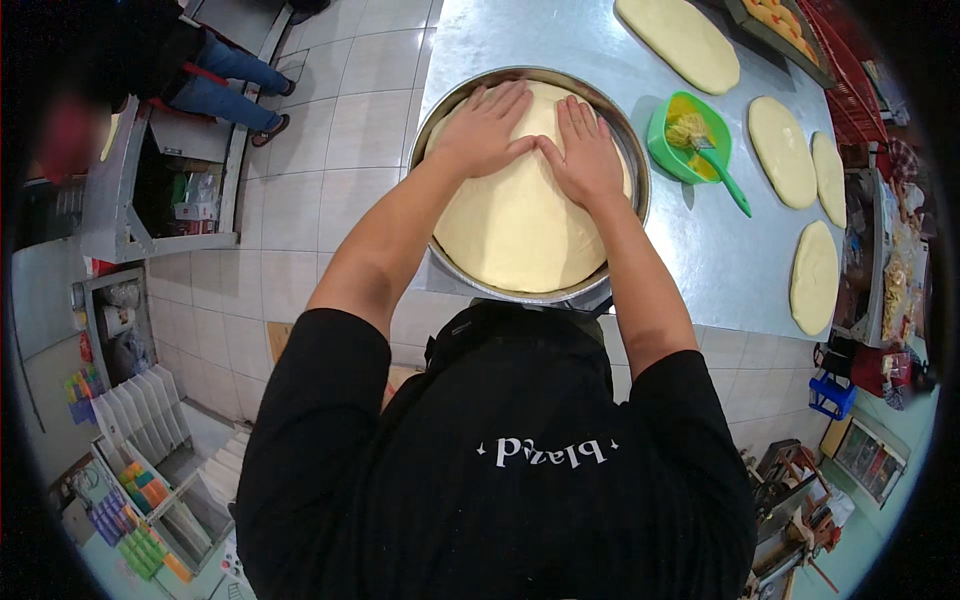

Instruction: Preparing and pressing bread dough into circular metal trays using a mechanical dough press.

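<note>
The pale dough [515, 235] lies inside the round metal pan [634, 150], nearly as wide as long, so no clear long axis or pointing direction shows. Within the pan's far half, the left hand [487, 132] and right hand [585, 160] rest on it, fingers stretched forward, thumbs spread inward, neither grasping anything. Right of the pan sit a green bowl [656, 132] and brush [727, 180], its handle slanting nearward; farther right, oval dough pieces [783, 152] lie lengthwise on the metal table [720, 270].
</note>
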